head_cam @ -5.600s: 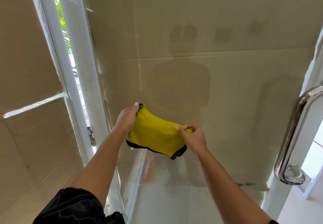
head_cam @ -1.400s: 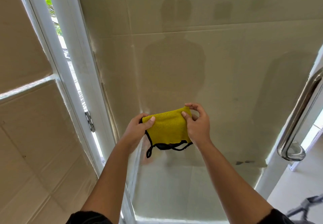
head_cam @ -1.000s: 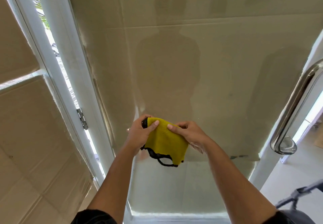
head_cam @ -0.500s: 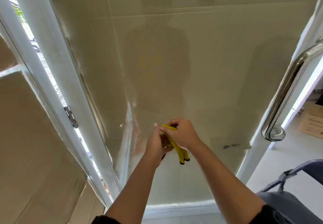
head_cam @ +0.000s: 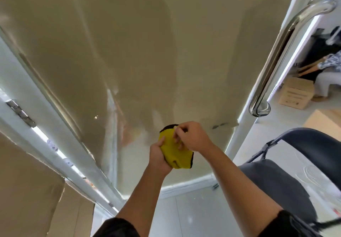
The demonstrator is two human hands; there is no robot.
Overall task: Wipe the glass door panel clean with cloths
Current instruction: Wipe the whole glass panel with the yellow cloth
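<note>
At far left, a metal hinge (head_cam: 20,114) on the white door frame (head_cam: 16,81), with cardboard sheeting (head_cam: 27,190) below. Next over, the glass door panel (head_cam: 147,52), hazy and streaked, filling the middle. Low in front of the glass, near its bottom edge, the left hand (head_cam: 158,157), fingers curled round the lower part of a folded yellow cloth (head_cam: 178,158) with black trim. Just right of that, the right hand (head_cam: 192,137), thumb and fingertips pinching the cloth's upper edge. Cloth against the glass or clear of it: cannot tell. Further right, a steel pull handle (head_cam: 275,59) at the door's edge, then a dark chair (head_cam: 273,179) and a cardboard box (head_cam: 296,94) on the floor.
</note>
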